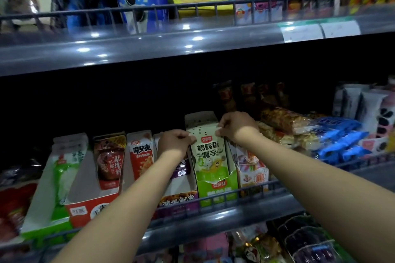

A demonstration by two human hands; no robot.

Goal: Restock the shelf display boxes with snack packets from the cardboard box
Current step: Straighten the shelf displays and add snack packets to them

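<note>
At the lower left of the frame a green-and-white display box [46,209] is sitting on the middle shelf [213,218], with a red display box [96,203] just beside it holding dark red packets [109,162]. Next comes an orange-red packet [140,153]. My left hand [176,142] is pinching the upper left edge of a pale green snack packet [206,153] at the centre of the frame, fingers curled shut on it. The packet is standing upright in the green display box [218,190] behind the wire rail. My right hand [234,125] is gripping the packet's upper right corner, fingers closed. Blue packets [339,141] are lying at the right.
</note>
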